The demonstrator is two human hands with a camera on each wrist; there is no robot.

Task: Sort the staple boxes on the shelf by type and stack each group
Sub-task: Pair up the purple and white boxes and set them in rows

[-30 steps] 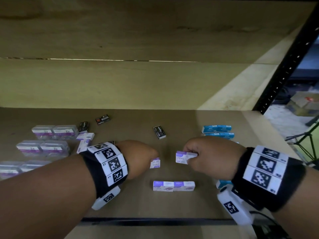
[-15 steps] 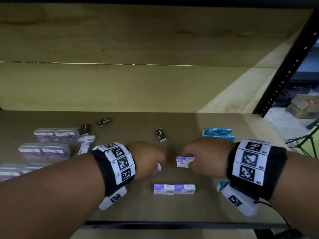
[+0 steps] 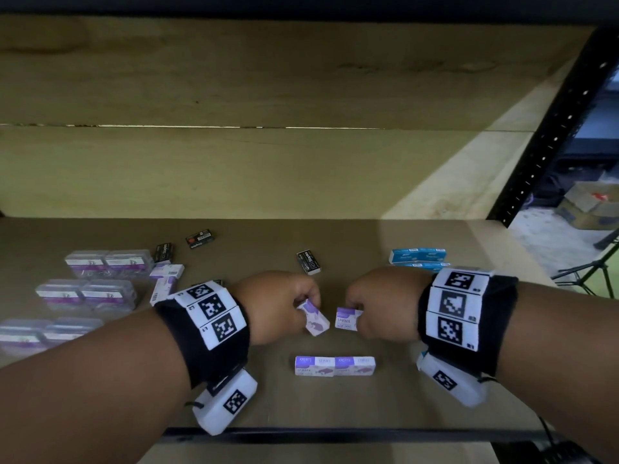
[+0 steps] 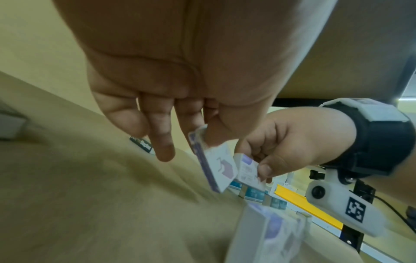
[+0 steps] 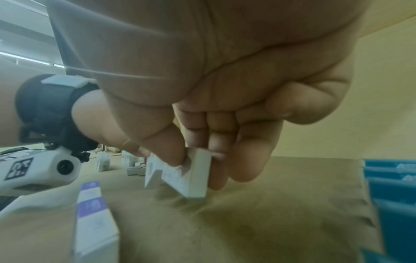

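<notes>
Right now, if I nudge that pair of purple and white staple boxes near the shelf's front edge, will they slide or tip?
The purple and white pair lies flat and low, so it likely slides, not tips. The two look merely butted end to end, so an off-centre push may split them. The shelf looks smooth, probably offering little grip.

A black perforated metal upright [image 3: 549, 142] rises at the right edge. Past it, a brown cardboard carton [image 3: 593, 204] sits on the pale floor, with a black tripod [image 3: 589, 266] standing just nearer.
</notes>
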